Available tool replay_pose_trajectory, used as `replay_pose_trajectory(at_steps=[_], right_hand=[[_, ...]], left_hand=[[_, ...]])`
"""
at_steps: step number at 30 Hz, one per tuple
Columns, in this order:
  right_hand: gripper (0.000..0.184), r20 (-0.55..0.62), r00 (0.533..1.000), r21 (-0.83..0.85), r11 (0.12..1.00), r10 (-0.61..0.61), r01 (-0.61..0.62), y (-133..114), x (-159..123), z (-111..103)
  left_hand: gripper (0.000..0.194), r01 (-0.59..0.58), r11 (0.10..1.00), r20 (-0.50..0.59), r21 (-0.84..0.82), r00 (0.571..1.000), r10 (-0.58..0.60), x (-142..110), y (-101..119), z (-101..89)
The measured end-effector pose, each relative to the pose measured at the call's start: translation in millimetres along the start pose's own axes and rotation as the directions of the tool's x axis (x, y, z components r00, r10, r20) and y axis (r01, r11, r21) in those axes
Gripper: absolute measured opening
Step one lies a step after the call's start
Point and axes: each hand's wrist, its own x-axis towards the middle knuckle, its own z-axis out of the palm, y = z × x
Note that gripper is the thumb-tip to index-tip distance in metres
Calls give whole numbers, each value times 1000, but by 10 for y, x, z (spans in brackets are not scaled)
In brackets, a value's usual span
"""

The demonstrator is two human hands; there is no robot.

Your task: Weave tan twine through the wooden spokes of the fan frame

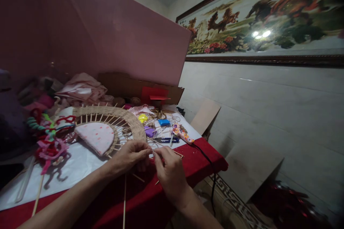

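Note:
Over the table's front edge, my left hand (133, 155) and my right hand (169, 168) meet fingertip to fingertip. Both are closed in a pinch. Whatever is between the fingers is too small to make out. Just beyond my left hand lies a woven half-round fan frame (135, 120) with thin sticks radiating from its centre. A pale spotted fabric half-circle (95, 136) covers its middle. A thin wooden stick (124, 200) extends down below my left hand. Past my right hand rests a glue gun (182, 134) with a colourful dotted body.
Pipe-cleaner shapes (52, 146) stand at the left. A blue packet (164, 122), a yellow packet (142, 117) and a purple packet (149, 131) lie behind the fan. Dark-handled pliers (168, 140) lie near the glue gun. Its black cord (205, 155) hangs over the red-covered table edge (212, 157).

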Motion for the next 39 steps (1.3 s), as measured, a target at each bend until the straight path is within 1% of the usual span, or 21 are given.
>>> replay_pose_trajectory(at_steps=[2, 5, 9, 11, 16, 22, 24, 28, 31, 34, 39], right_hand=[[16, -20, 1000, -4, 1000, 5, -5, 25, -6, 58], [16, -35, 999, -18, 1000, 4, -5, 52, -6, 86], [17, -18, 998, -45, 997, -63, 63, 59, 22, 77], [17, -2, 997, -49, 996, -74, 74, 50, 39, 67], [15, 18, 1000, 6, 1000, 13, -13, 15, 67, 49], [18, 44, 999, 107, 994, -22, 17, 13, 85, 26], [17, 49, 999, 145, 989, -5, -3, 11, 89, 12], [16, 77, 995, 227, 970, 66, -82, 10, 92, -14], [16, 69, 993, 252, 962, 90, -105, 27, 93, -30], [17, 53, 996, 255, 963, 72, -83, 51, 94, -44], [16, 51, 999, 210, 978, 2, -13, 77, 101, -61]], left_hand=[[33, -7, 1000, 9, 1, 1000, 7, 1, -4, -1], [33, -21, 1000, 19, 10, 1000, 21, -1, -5, 2], [29, -38, 999, 12, -10, 999, 38, -1, -17, 7], [27, -50, 999, 4, -6, 999, 50, -3, -22, 7], [22, -58, 998, -11, 11, 998, 58, -21, 13, -10], [23, -3, 999, -17, 36, 1000, 3, -52, 72, -41], [23, 4, 999, -19, 45, 1000, -3, -52, 74, -44], [24, 19, 999, -11, 43, 1000, -18, -47, 78, -44], [28, 19, 1000, 1, 12, 1000, -19, -45, 74, -45], [31, 16, 1000, -16, -14, 1000, -16, -42, 64, -42], [33, 5, 1000, -22, 18, 1000, -5, -38, 71, -24]])
